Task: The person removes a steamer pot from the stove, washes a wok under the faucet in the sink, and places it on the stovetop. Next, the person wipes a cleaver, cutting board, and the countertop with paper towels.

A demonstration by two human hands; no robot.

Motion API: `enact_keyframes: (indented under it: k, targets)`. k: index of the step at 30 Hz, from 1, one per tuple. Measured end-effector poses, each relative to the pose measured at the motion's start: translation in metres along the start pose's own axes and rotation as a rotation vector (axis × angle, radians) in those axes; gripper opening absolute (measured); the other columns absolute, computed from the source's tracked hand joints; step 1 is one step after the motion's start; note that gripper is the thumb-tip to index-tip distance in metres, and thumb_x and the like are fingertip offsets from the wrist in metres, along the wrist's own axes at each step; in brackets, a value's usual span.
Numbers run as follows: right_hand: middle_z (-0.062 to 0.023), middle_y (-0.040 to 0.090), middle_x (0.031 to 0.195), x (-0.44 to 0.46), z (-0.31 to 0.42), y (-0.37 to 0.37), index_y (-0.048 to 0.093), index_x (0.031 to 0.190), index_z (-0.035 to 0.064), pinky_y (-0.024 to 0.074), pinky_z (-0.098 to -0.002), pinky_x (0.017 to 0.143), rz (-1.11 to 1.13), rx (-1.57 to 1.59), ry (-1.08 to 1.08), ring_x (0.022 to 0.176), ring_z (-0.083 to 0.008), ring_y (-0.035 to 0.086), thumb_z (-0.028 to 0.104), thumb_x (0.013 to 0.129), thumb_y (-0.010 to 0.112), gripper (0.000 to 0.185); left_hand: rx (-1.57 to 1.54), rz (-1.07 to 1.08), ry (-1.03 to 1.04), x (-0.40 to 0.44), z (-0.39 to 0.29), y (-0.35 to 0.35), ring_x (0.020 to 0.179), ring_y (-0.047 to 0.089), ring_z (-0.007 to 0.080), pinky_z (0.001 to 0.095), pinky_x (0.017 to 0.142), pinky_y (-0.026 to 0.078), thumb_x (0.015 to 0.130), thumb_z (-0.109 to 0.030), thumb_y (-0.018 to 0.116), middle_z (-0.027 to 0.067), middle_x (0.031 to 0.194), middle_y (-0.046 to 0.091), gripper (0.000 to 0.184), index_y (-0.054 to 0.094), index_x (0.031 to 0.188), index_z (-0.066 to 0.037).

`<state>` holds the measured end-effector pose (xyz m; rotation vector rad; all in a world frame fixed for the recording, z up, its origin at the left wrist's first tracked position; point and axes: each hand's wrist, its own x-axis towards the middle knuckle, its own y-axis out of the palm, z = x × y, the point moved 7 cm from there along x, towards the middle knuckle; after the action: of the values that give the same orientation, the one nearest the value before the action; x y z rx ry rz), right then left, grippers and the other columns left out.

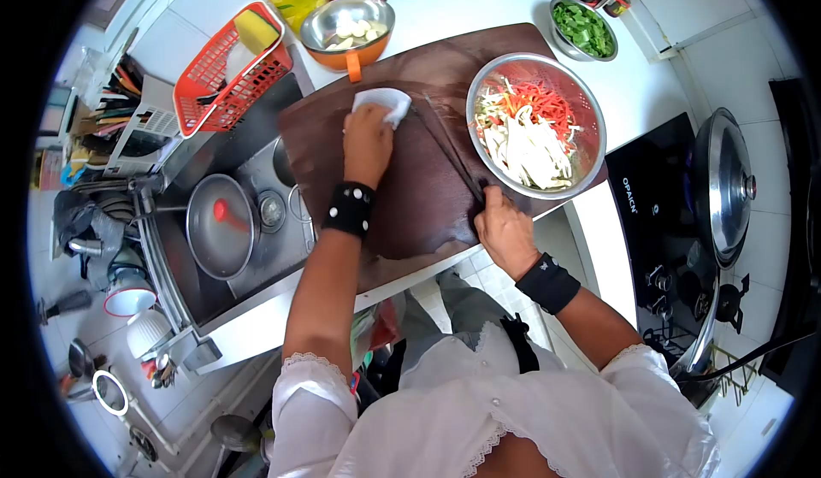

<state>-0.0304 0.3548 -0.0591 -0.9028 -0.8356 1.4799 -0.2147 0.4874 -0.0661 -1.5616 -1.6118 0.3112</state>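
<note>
A dark brown cutting board (pixel 428 230) lies on the counter, its middle wet. My left hand (pixel 369 140) is closed on a white cloth (pixel 386 102), pressed to the board's upper left part. In my right hand (pixel 505 228), near the board's front edge, is the handle end of a dark knife (pixel 449 151); its narrow length points up and left across the board. Right beside the knife stands a steel bowl (pixel 596 140) with shredded red and pale vegetables (pixel 530 140).
An orange-handled bowl of garlic (pixel 349 40) and a red basket (pixel 195 85) stand behind on the left. The sink (pixel 286 251) holds a pan (pixel 222 243). A bowl of chopped greens (pixel 583 29) is back right; a stove (pixel 654 221) with a lidded wok (pixel 727 187) is far right.
</note>
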Motion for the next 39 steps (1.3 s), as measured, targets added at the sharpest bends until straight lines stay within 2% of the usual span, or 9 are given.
enact_keyframes:
  k: [6, 10, 15, 17, 22, 27, 33, 36, 39]
  targets:
    - [-0.0231, 0.056, 0.072, -0.011, -0.005, 0.004, 0.043, 0.093, -0.0018, 0.0436, -0.0465, 0.061, 0.027, 0.060, 0.096, 0.067, -0.0380, 0.055, 0.011, 0.074, 0.047, 0.024, -0.153, 0.240, 0.093, -0.110, -0.061, -0.015, 0.090, 0.047, 0.0305, 0.0357, 0.080, 0.039, 0.064, 0.004, 0.056, 0.0102, 0.093, 0.052, 0.024, 0.057, 0.086, -0.006]
    - [-0.0202, 0.057, 0.078, 0.002, 0.010, -0.001, 0.042, 0.108, -0.0003, 0.0447, -0.0453, 0.059, -0.066, 0.008, -0.059, 0.070, -0.0352, 0.056, 0.012, 0.074, 0.048, 0.036, -0.110, 0.437, 0.047, -0.163, -0.069, -0.050, 0.090, 0.047, 0.0295, 0.0352, 0.080, 0.040, 0.063, 0.004, 0.054, 0.0103, 0.092, 0.051, 0.023, 0.056, 0.084, -0.006]
    - [-0.0201, 0.057, 0.080, 0.018, 0.013, 0.002, 0.040, 0.113, 0.0028, 0.0455, -0.0447, 0.060, -0.044, -0.025, -0.033, 0.071, -0.0356, 0.056, 0.014, 0.074, 0.049, 0.041, 0.393, 0.372, -0.166, -0.161, 0.038, -0.109, 0.087, 0.048, 0.0296, 0.0351, 0.081, 0.038, 0.068, 0.003, 0.050, 0.0106, 0.089, 0.052, 0.017, 0.056, 0.083, -0.003]
    - [-0.0211, 0.056, 0.081, 0.019, 0.013, 0.001, 0.039, 0.115, 0.0039, 0.0452, -0.0456, 0.061, -0.051, -0.031, -0.004, 0.073, -0.0365, 0.056, 0.014, 0.074, 0.051, 0.044, 0.334, 0.050, -0.136, -0.129, 0.067, -0.159, 0.087, 0.048, 0.0306, 0.0364, 0.079, 0.038, 0.071, 0.004, 0.049, 0.0122, 0.089, 0.054, 0.016, 0.056, 0.084, -0.003]
    - [-0.0220, 0.055, 0.085, 0.020, 0.015, 0.001, 0.038, 0.116, 0.0048, 0.0448, -0.0462, 0.063, -0.079, -0.024, -0.024, 0.074, -0.0373, 0.055, 0.015, 0.073, 0.053, 0.047, 0.249, -0.246, 0.024, -0.049, 0.063, -0.161, 0.086, 0.051, 0.0313, 0.0388, 0.076, 0.038, 0.072, 0.001, 0.052, 0.0132, 0.090, 0.055, 0.015, 0.056, 0.086, -0.003]
    - [-0.0200, 0.055, 0.089, 0.021, 0.015, 0.006, 0.040, 0.115, 0.0060, 0.0450, -0.0452, 0.065, -0.082, -0.026, 0.017, 0.078, -0.0361, 0.055, 0.016, 0.072, 0.054, 0.046, 0.127, 0.114, 0.004, -0.091, 0.008, -0.053, 0.083, 0.045, 0.0288, 0.0369, 0.075, 0.037, 0.067, 0.002, 0.049, 0.0091, 0.088, 0.051, 0.018, 0.055, 0.081, -0.008]
    - [-0.0151, 0.055, 0.092, 0.016, 0.020, -0.001, 0.047, 0.111, 0.0043, 0.0439, -0.0408, 0.072, -0.150, 0.026, 0.017, 0.084, -0.0319, 0.054, 0.025, 0.071, 0.061, 0.047, -0.324, 0.431, 0.033, -0.166, -0.078, -0.041, 0.087, 0.046, 0.0284, 0.0336, 0.077, 0.039, 0.066, 0.004, 0.052, 0.0084, 0.089, 0.050, 0.019, 0.056, 0.082, -0.006]
    - [-0.0141, 0.054, 0.092, -0.002, 0.011, -0.011, 0.048, 0.107, -0.0011, 0.0441, -0.0341, 0.072, -0.196, 0.314, 0.045, 0.084, -0.0261, 0.055, 0.023, 0.074, 0.062, 0.043, -0.398, 0.453, 0.003, -0.171, -0.074, -0.062, 0.089, 0.046, 0.0281, 0.0340, 0.079, 0.038, 0.064, 0.006, 0.052, 0.0092, 0.091, 0.050, 0.022, 0.057, 0.083, -0.006]
    - [-0.0082, 0.055, 0.093, -0.023, -0.021, 0.003, 0.045, 0.110, 0.0037, 0.0441, -0.0256, 0.070, -0.150, 1.328, 0.610, 0.085, -0.0155, 0.055, 0.029, 0.082, 0.056, 0.040, -0.319, 0.293, -0.058, -0.150, -0.057, -0.093, 0.090, 0.047, 0.0269, 0.0338, 0.080, 0.037, 0.067, 0.007, 0.050, 0.0104, 0.094, 0.051, 0.022, 0.057, 0.084, -0.005]
